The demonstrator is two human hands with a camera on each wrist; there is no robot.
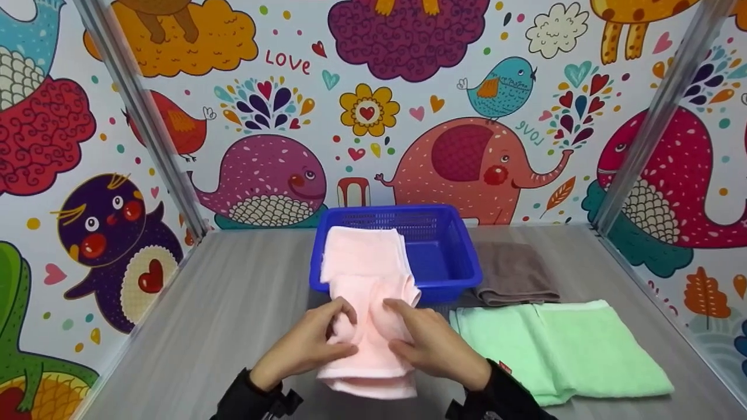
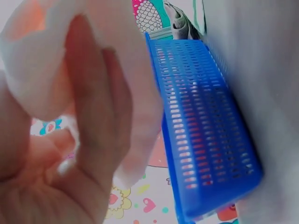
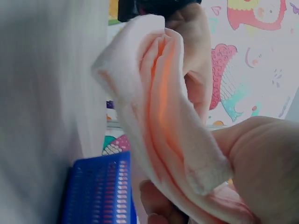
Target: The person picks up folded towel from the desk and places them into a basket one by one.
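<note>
Holding the pink towel (image 1: 373, 357) at the near side of the blue basket (image 1: 448, 287), left hand (image 1: 312, 339) and right hand (image 1: 435, 341) each pinch its folds; uneven tension could let layers slide apart; a low pass could snag on the basket.

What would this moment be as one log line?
Left hand's grip: on pink towel; right hand's grip: on pink towel; blue basket: beyond hands; brown towel: right of basket; green towel: right of hands

Red "LOVE" (image 1: 288, 62) & mirror-rev. teal "LOVE" (image 1: 530, 132), back wall (image 1: 402, 146).
</note>
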